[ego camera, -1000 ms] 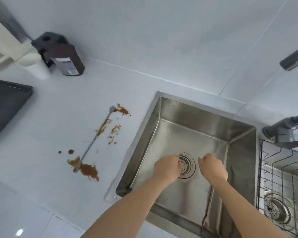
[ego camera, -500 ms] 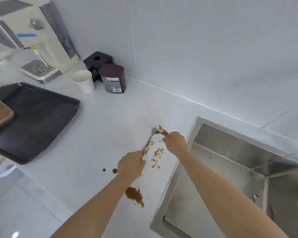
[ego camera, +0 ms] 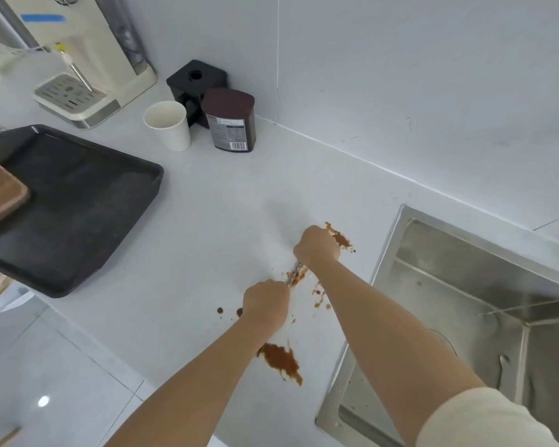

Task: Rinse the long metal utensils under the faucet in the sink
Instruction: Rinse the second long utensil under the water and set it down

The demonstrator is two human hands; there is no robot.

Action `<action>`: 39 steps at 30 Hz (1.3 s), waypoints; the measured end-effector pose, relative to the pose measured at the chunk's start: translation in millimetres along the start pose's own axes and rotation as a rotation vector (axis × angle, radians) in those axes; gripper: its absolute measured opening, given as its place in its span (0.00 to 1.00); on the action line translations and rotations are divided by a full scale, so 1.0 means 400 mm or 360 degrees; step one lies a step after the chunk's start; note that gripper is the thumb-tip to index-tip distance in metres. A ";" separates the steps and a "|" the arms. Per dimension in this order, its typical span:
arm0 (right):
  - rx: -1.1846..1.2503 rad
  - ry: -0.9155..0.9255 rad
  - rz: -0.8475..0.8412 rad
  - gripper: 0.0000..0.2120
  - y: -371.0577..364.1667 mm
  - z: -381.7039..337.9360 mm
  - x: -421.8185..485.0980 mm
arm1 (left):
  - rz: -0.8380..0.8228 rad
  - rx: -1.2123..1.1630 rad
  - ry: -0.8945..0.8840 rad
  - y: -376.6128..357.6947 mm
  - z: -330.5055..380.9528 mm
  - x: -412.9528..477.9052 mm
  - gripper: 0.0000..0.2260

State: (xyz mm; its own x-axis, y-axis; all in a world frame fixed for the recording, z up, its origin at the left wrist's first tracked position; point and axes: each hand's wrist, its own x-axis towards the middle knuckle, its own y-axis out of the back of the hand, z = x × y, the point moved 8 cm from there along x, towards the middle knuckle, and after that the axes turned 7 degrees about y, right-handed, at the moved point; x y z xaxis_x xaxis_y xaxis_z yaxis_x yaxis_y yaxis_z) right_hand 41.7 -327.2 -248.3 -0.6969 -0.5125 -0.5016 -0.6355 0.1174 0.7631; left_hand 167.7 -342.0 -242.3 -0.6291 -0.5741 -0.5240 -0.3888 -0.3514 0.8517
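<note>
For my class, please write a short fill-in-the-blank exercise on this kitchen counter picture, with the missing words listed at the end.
1. Both hands, the left hand and the right hand, close on a long metal ____ lying on the counter.
2. The sauce stains around it are ____ in colour.
3. The white paper cup stands beside a dark ____.
4. The steel sink lies on the person's ____ side.

Missing words: utensil; brown; canister; right

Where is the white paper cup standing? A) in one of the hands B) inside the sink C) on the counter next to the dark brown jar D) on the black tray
C: the white paper cup stands upright on the counter, just left of the dark brown jar, well away from the black tray, the sink and both hands.
</note>
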 end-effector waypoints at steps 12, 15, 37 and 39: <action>0.0283 -0.0067 0.0094 0.19 0.020 0.039 -0.013 | -0.0041 -0.0284 0.0038 0.033 0.013 -0.006 0.05; 0.0359 -0.0059 0.0180 0.16 0.067 0.061 -0.021 | -0.0042 -0.0515 0.0118 0.050 0.014 -0.007 0.11; 0.2122 -0.0361 0.0784 0.11 0.338 0.673 -0.347 | -0.0083 -0.0674 -0.0803 0.059 0.578 -0.156 0.17; 0.2170 -0.0323 0.0786 0.10 0.353 0.715 -0.371 | -0.0065 -0.0658 -0.0817 0.050 0.617 -0.173 0.18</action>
State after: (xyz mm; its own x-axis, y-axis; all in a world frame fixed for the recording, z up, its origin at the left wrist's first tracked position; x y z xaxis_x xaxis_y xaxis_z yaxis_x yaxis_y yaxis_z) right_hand -39.8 8.7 -182.6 -0.8931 -0.0698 -0.4444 -0.0580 0.9975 -0.0402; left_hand 37.5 -126.9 -189.5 -0.9001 -0.1647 -0.4033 -0.1929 -0.6794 0.7079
